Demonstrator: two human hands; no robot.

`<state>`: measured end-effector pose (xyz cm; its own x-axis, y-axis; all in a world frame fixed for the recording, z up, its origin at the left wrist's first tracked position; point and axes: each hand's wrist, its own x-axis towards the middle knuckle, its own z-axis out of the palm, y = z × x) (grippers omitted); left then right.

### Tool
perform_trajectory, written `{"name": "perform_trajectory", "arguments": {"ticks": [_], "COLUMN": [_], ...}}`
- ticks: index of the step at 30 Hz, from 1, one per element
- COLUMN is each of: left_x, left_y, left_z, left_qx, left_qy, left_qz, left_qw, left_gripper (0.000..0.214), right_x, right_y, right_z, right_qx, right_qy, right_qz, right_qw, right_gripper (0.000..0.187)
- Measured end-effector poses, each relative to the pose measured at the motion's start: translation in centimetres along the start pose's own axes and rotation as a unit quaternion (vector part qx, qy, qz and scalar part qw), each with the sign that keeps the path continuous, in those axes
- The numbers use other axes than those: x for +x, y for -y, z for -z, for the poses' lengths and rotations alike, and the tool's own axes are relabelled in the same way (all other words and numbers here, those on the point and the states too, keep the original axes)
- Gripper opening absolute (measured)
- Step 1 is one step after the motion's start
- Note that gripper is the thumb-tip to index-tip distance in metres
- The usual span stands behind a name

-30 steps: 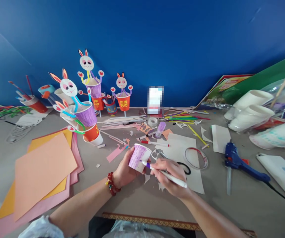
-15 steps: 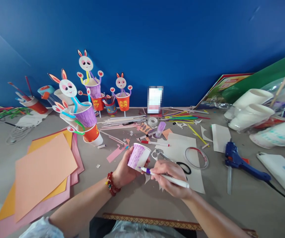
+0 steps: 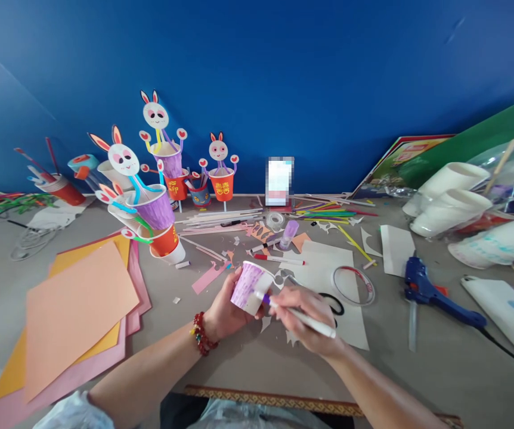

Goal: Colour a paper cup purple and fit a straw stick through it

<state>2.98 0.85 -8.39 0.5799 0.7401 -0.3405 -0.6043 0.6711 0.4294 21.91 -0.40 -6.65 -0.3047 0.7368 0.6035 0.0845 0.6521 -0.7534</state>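
Observation:
My left hand (image 3: 223,307) is wrapped round a small paper cup (image 3: 251,285) whose side is partly coloured purple; a red bead bracelet sits on that wrist. My right hand (image 3: 304,319) pinches a white marker (image 3: 304,318) with a purple tip, and the tip touches the cup's lower side. Both hands hover just above the grey table (image 3: 248,357), near its front edge.
Sheets of orange and pink paper (image 3: 76,310) lie at the left. Finished bunny cups (image 3: 149,205) stand behind them. A tape ring (image 3: 353,285), scissors, a blue glue gun (image 3: 431,292), stacked white cups (image 3: 451,196) and scattered straws and scraps fill the right and back.
The marker tip has moved up and down along the cup's side, and the cup has turned slightly in my left hand. Both hands stay in the same place.

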Motion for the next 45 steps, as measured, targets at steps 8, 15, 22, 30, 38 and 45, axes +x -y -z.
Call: {"name": "perform_trajectory", "arguments": {"ticks": [8, 15, 22, 30, 38, 45], "left_x": [-0.01, -0.02, 0.05, 0.08, 0.07, 0.08], "left_y": [-0.14, -0.25, -0.13, -0.15, -0.18, -0.19], "left_z": [0.04, -0.15, 0.07, 0.12, 0.06, 0.11], "left_qx": [-0.015, -0.025, -0.022, -0.012, -0.016, -0.017], "left_qy": [0.003, 0.004, 0.017, 0.013, 0.013, 0.001], "left_qz": [0.004, 0.008, 0.006, -0.002, -0.004, -0.004], "left_qw": [1.000, 1.000, 1.000, 1.000, 1.000, 1.000], "left_gripper": [0.053, 0.051, 0.053, 0.052, 0.052, 0.049], "right_x": [-0.04, 0.08, 0.21, 0.18, 0.26, 0.22], "right_y": [0.28, 0.49, 0.85, 0.93, 0.99, 0.94], "right_z": [-0.16, -0.25, -0.33, -0.42, -0.44, -0.44], "right_qx": [-0.038, -0.044, -0.015, -0.007, -0.004, -0.023], "right_qy": [-0.044, -0.057, 0.012, 0.034, 0.021, -0.018], "right_qz": [-0.023, -0.021, 0.015, 0.028, 0.022, -0.002], "right_qw": [0.998, 0.997, 1.000, 0.999, 1.000, 1.000], "right_gripper": [0.023, 0.023, 0.023, 0.022, 0.019, 0.021]}}
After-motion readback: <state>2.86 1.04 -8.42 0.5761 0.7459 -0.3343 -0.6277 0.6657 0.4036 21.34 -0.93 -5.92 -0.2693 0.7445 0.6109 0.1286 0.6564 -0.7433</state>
